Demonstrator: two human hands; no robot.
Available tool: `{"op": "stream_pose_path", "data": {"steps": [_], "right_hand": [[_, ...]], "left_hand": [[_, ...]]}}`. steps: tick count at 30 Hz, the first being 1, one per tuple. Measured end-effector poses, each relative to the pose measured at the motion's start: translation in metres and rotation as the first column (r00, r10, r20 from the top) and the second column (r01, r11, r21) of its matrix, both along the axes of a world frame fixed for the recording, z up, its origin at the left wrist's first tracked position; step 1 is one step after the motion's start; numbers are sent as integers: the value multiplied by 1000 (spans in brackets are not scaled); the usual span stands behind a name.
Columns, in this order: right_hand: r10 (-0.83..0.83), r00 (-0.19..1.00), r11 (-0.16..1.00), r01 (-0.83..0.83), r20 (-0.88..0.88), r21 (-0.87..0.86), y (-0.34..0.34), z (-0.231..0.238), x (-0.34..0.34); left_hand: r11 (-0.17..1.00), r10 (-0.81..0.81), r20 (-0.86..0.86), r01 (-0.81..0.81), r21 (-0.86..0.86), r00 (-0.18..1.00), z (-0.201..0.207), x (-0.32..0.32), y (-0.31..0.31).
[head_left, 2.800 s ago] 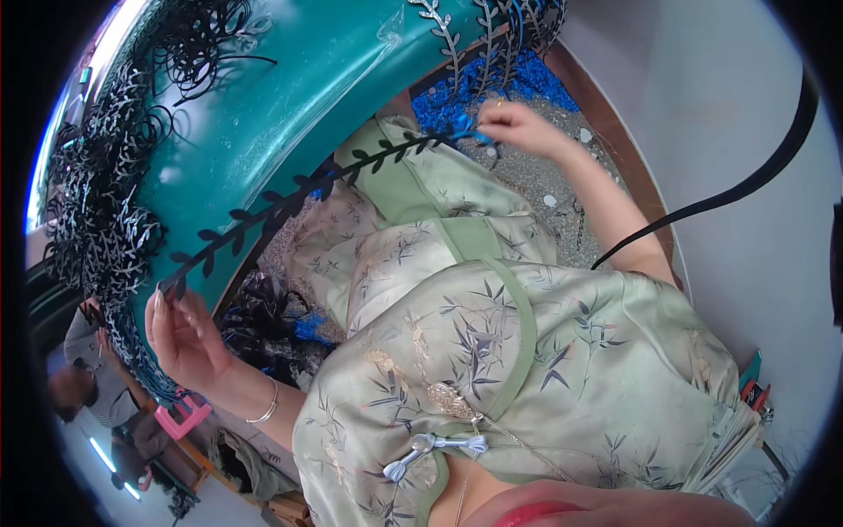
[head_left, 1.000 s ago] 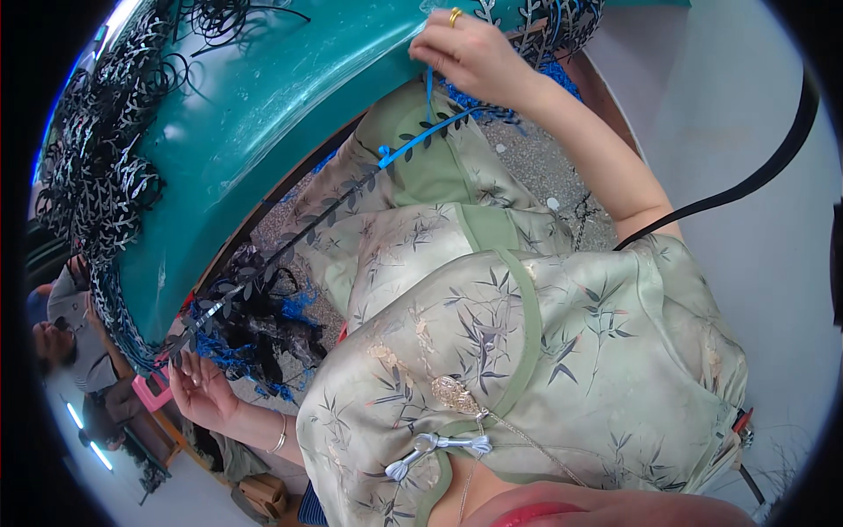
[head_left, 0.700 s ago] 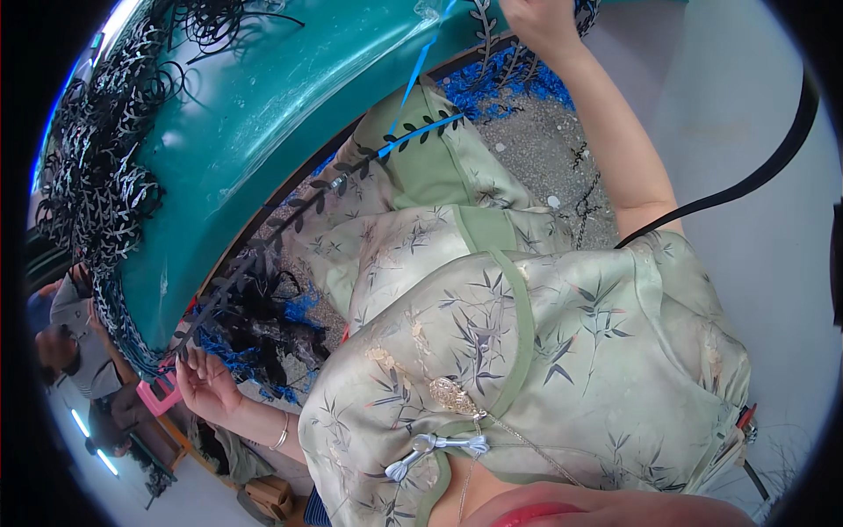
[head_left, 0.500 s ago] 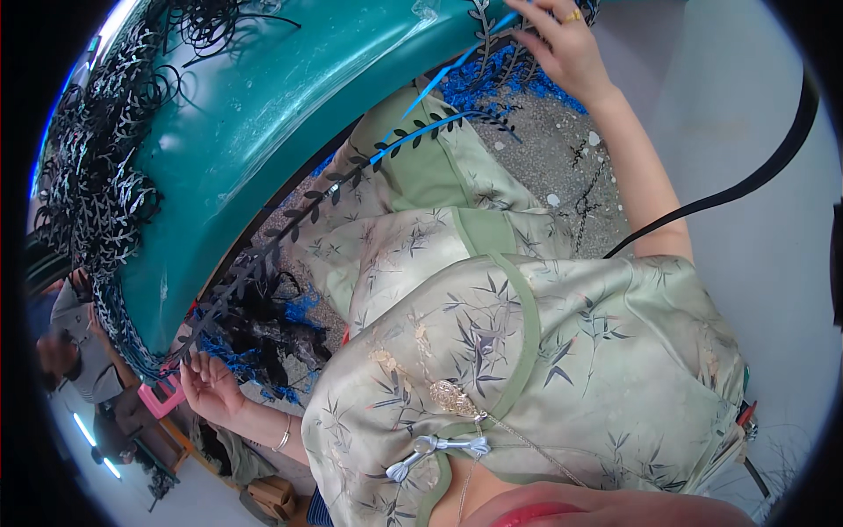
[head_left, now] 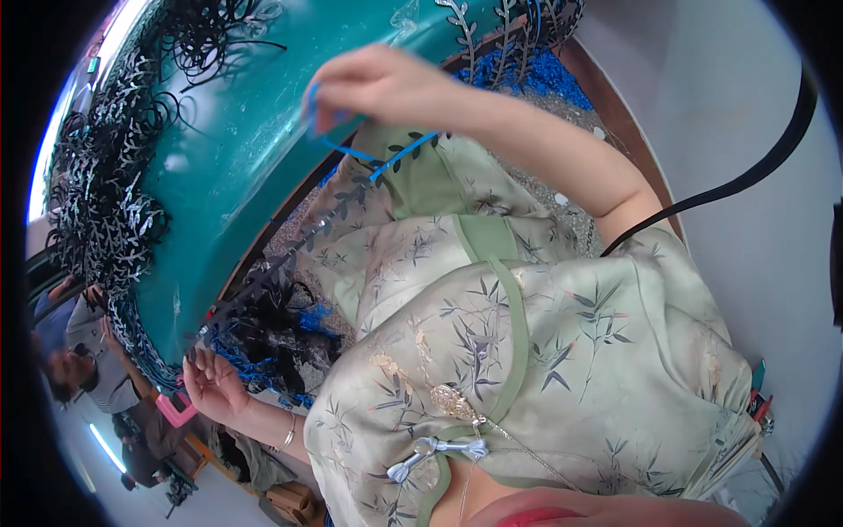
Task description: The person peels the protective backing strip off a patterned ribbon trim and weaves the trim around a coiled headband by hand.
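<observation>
My left hand (head_left: 213,385) is pinched at the near left table edge, on the end of a dark leaf-shaped trim strip (head_left: 279,268). From there the strip runs up across my lap, blurred in places. My right hand (head_left: 378,83), smeared by motion, is over the teal table cover (head_left: 219,176) with its fingers closed on a thin blue strip (head_left: 347,151). The blue strip loops down and meets the leaf trim near my knees. A big tangle of black and silver leaf trim (head_left: 105,184) lies along the table's left side.
More leaf trims (head_left: 505,44) hang over the table's far right edge. Blue scraps (head_left: 553,77) and a dark heap (head_left: 294,329) lie on the floor. A black cable (head_left: 746,180) crosses at right. Other people (head_left: 101,369) are at far left, near a pink object (head_left: 176,409).
My right hand has swung left from the far right over the table, drawing the blue strip into a loop. The left hand has stayed almost in place.
</observation>
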State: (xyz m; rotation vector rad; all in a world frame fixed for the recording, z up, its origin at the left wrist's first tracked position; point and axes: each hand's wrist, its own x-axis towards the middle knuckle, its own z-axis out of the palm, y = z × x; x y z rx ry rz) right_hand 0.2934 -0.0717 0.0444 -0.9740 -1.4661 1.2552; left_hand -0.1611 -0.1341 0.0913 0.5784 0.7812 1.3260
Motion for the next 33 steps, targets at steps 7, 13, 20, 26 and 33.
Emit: {"op": "stream_pose_path", "data": {"steps": [7, 13, 20, 26, 33], "right_hand": [[459, 833, 860, -504, -309, -82, 0, 44, -73], [431, 672, 878, -467, -602, 106, 17, 67, -57], [7, 991, 993, -23, 137, 114, -9, 48, 52], [-324, 758, 945, 239, 565, 222, -81, -41, 142], [-301, 635, 951, 145, 711, 273, -99, -130, 113]], "left_hand": [[998, 65, 18, -64, -24, 998, -8, -16, -21], [995, 77, 34, -75, -71, 996, -23, -22, -16], [987, 137, 42, -133, -93, 990, -34, -48, -14], [984, 107, 81, -94, -151, 991, -34, -46, -6], [982, 179, -7, -179, -67, 984, 9, -46, -9]]}}
